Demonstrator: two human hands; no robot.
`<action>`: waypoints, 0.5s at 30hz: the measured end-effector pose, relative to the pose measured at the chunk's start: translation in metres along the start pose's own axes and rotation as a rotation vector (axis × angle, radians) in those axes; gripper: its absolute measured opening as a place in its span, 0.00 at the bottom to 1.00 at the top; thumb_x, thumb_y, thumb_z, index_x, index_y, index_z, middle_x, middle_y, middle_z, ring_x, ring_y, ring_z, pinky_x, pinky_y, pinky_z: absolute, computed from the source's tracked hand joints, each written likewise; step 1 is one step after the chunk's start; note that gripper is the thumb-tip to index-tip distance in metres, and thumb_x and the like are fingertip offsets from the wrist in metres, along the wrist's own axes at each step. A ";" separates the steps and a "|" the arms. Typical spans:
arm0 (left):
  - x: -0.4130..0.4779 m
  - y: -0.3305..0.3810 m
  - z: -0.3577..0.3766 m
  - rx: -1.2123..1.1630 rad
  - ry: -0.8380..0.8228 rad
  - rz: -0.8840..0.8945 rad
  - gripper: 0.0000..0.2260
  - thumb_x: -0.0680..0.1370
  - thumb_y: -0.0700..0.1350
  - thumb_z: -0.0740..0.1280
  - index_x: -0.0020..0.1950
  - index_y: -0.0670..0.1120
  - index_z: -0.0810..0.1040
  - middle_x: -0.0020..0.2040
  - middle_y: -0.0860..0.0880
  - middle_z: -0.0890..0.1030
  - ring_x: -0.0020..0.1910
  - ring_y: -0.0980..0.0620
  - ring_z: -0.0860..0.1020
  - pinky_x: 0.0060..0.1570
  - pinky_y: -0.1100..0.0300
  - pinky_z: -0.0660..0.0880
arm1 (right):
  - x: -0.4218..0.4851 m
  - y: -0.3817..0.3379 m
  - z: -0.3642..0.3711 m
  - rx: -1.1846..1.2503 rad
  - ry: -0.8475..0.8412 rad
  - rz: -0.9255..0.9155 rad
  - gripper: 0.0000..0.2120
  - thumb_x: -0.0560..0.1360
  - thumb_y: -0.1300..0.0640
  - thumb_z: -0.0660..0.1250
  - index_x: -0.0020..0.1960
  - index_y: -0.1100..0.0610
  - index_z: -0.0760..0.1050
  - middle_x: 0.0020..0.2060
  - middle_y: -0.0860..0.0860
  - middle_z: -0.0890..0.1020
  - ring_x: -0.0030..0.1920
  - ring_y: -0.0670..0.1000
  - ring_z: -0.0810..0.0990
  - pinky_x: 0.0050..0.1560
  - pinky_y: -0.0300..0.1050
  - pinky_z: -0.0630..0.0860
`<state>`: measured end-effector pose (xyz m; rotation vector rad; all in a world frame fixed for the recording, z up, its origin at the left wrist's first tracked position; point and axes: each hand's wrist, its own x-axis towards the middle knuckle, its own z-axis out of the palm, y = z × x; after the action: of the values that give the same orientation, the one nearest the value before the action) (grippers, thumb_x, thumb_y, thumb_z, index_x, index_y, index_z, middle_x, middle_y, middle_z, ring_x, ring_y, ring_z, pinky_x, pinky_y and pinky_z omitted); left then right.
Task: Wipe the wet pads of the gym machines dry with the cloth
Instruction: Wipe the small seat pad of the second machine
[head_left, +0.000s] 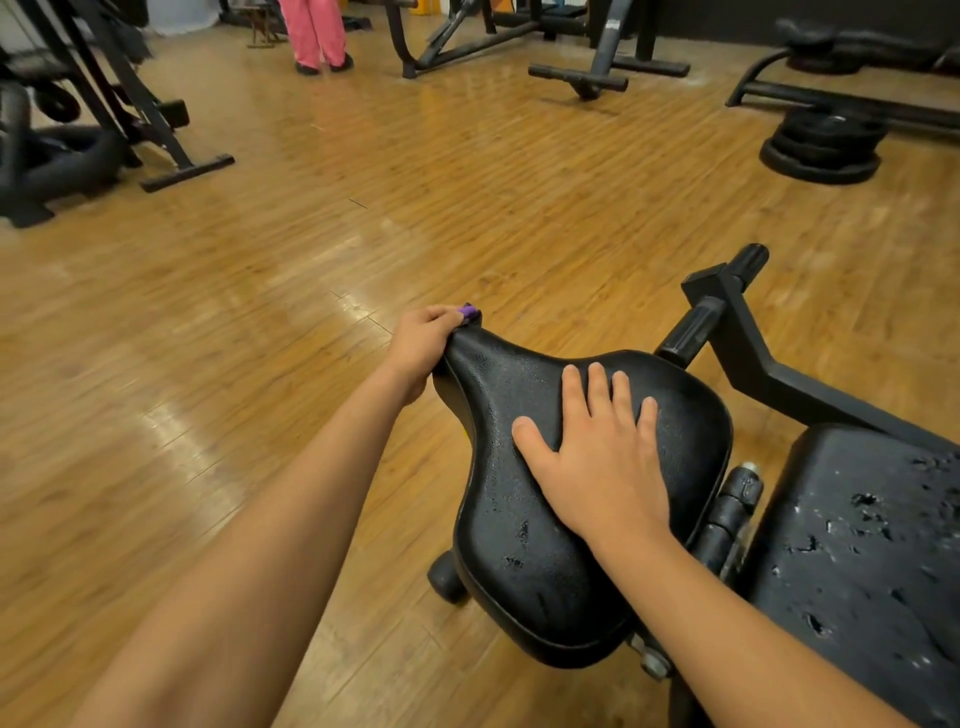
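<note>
Head view: left hand (420, 349) curled round purple cloth (468, 312) at the narrow tip of the seat pad (519, 551). The pad's long axis runs from that grip back toward the person. Right hand (605, 460) lies flat, fingers straight, on the wide end. The wipe likely pulls nearward.

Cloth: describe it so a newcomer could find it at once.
Find the black saddle-shaped seat at bottom centre. At its narrow far tip, the left hand grips the cloth, only a small bit showing. It is the one purple spot against the black seat.
</note>
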<state>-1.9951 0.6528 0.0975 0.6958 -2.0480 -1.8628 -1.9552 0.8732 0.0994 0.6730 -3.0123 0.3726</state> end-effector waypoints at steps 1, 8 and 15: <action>-0.004 0.001 0.000 0.062 0.044 0.110 0.10 0.80 0.41 0.63 0.45 0.50 0.83 0.41 0.53 0.82 0.42 0.57 0.77 0.42 0.64 0.71 | 0.000 0.000 0.000 -0.002 0.004 -0.003 0.38 0.77 0.32 0.43 0.80 0.53 0.46 0.79 0.55 0.51 0.78 0.56 0.45 0.76 0.61 0.44; -0.009 -0.005 -0.003 -0.052 0.098 -0.071 0.08 0.81 0.40 0.63 0.49 0.43 0.83 0.39 0.48 0.81 0.42 0.50 0.77 0.43 0.58 0.73 | 0.000 0.000 0.001 -0.001 0.005 -0.004 0.38 0.77 0.32 0.43 0.80 0.53 0.47 0.79 0.55 0.52 0.78 0.56 0.45 0.76 0.61 0.45; -0.026 -0.014 -0.002 -0.059 0.169 0.253 0.10 0.81 0.42 0.63 0.48 0.53 0.83 0.48 0.50 0.86 0.44 0.61 0.80 0.44 0.68 0.75 | 0.002 0.001 0.002 -0.008 0.023 -0.007 0.38 0.77 0.32 0.44 0.79 0.54 0.48 0.78 0.56 0.53 0.78 0.57 0.47 0.76 0.61 0.45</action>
<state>-1.9700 0.6636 0.0864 0.5309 -1.8700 -1.6564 -1.9572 0.8724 0.0973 0.6737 -2.9870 0.3659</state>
